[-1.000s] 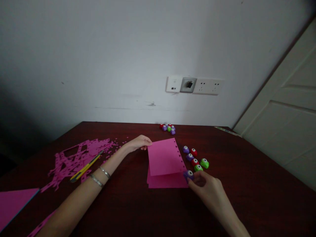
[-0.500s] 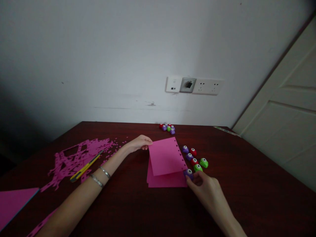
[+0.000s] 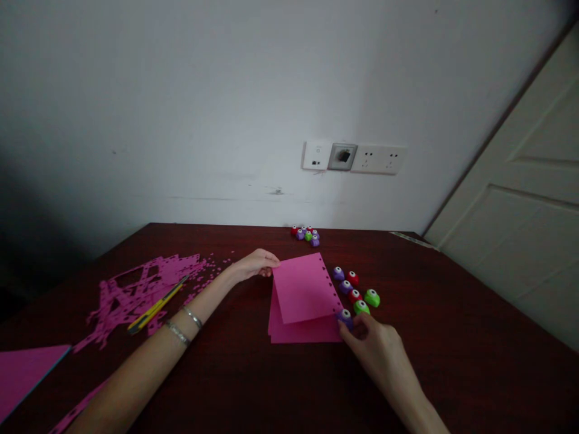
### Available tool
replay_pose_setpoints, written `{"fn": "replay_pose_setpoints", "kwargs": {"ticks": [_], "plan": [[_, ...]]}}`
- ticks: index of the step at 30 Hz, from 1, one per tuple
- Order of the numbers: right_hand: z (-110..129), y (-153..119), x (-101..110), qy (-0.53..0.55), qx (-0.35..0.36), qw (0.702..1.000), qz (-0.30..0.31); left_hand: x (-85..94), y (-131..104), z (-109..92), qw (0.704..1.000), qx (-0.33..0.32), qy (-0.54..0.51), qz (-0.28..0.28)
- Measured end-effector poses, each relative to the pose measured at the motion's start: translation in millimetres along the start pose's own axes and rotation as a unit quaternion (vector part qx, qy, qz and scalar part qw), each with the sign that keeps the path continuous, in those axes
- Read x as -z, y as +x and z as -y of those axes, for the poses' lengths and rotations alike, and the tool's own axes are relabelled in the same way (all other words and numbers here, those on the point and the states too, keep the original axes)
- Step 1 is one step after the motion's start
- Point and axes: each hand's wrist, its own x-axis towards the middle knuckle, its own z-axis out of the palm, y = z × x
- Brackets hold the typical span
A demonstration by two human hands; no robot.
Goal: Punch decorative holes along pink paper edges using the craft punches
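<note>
A square sheet of pink paper (image 3: 302, 288) has a row of small punched holes down its right edge. My left hand (image 3: 257, 264) pinches its upper left corner, fingers closed. At the lower right corner, a purple paper punch (image 3: 344, 317) with a round white top is gripped by my right hand (image 3: 377, 346). The sheet's edge meets this punch; whether it sits inside the slot is hidden. More pink paper (image 3: 303, 333) lies flat beneath the sheet. Close to my right hand stand several other punches, among them a green one (image 3: 362, 307) and a red one (image 3: 355, 296).
Left on the dark table (image 3: 253, 386) lie pink paper scraps (image 3: 131, 289) with a yellow utility knife (image 3: 156, 306) on them. Pink paper (image 3: 31, 371) is at the far left edge. Several more punches (image 3: 308, 235) stand by the wall, below the sockets (image 3: 377, 160).
</note>
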Motion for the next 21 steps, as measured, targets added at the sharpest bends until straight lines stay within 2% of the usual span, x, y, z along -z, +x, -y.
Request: {"fn": "replay_pose_setpoints", "kwargs": {"ticks": [21], "plan": [[3.2,-2.5,-0.8,-0.029,0.012,0.999,0.012,-3.0,-0.2,1.6,1.0,0.01,-0.025,0.01]]}}
